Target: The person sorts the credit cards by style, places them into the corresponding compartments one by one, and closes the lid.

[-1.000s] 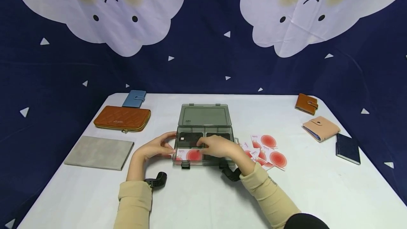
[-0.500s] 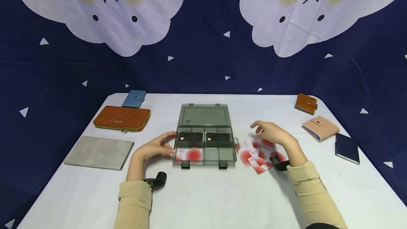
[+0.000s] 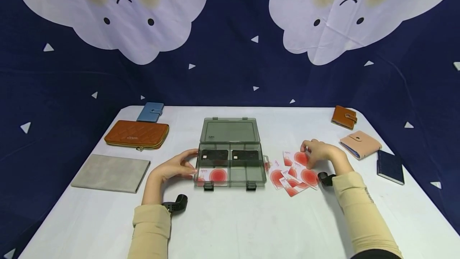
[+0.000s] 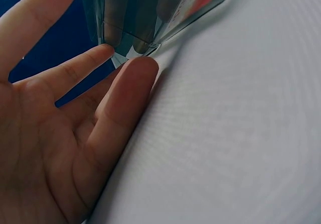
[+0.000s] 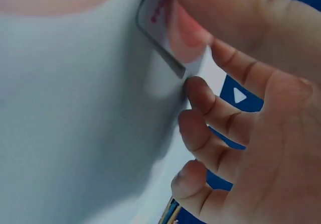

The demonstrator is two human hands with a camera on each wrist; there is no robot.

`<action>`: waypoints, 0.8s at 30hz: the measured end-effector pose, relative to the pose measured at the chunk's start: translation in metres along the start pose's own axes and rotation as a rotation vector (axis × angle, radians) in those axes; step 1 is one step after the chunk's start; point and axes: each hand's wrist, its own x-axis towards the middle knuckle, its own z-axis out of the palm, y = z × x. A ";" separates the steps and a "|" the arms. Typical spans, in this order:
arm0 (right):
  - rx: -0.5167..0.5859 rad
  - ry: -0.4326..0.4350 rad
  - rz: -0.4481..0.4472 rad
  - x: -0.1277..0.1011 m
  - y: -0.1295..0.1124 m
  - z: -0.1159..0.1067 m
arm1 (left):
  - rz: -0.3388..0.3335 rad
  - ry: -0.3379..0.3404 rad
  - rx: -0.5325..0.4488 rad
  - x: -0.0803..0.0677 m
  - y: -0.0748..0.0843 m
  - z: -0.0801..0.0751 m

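A translucent grey-green plastic box (image 3: 230, 132) stands with its lid raised at mid-table. Black cards (image 3: 214, 156) fill its back compartments, and a red-and-white card (image 3: 213, 175) lies in the front left one. My left hand (image 3: 173, 168) rests on the box's left side with spread fingers; in the left wrist view the thumb (image 4: 133, 86) reaches its lower corner. To the right of the box, my right hand (image 3: 321, 152) pinches the right end of a red-and-white card (image 5: 158, 23) at the back of a loose pile (image 3: 292, 183). Its other fingers are bent loosely.
At left are a blue card holder (image 3: 150, 112), a brown zip wallet (image 3: 136, 134) and a grey flat pouch (image 3: 110, 173). At right lie a small brown wallet (image 3: 343, 117), a pink-beige wallet (image 3: 360, 144) and a dark blue one (image 3: 390, 167).
My right hand has left the box's front right compartment, moved right over the loose cards, and come down on the rearmost card. My left hand has stayed at the box.
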 end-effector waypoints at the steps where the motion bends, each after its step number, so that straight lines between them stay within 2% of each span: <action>1: 0.038 -0.008 -0.005 0.001 0.002 -0.001 | 0.000 -0.002 -0.004 0.000 0.000 0.000; 5: 0.257 0.002 0.022 0.007 0.008 -0.004 | 0.001 -0.012 -0.024 0.001 -0.001 -0.001; 8: 0.362 0.084 0.042 0.008 0.008 -0.005 | -0.001 -0.010 -0.026 0.001 -0.002 -0.001; 12: 0.372 0.234 0.007 0.008 -0.001 -0.003 | -0.004 -0.001 -0.014 0.001 -0.002 -0.001; 15: 0.390 0.312 -0.032 0.007 -0.012 -0.001 | -0.002 -0.003 -0.013 0.000 -0.002 -0.001; 24: 0.480 0.349 -0.147 0.003 -0.054 0.004 | 0.000 -0.009 -0.025 0.000 -0.001 0.000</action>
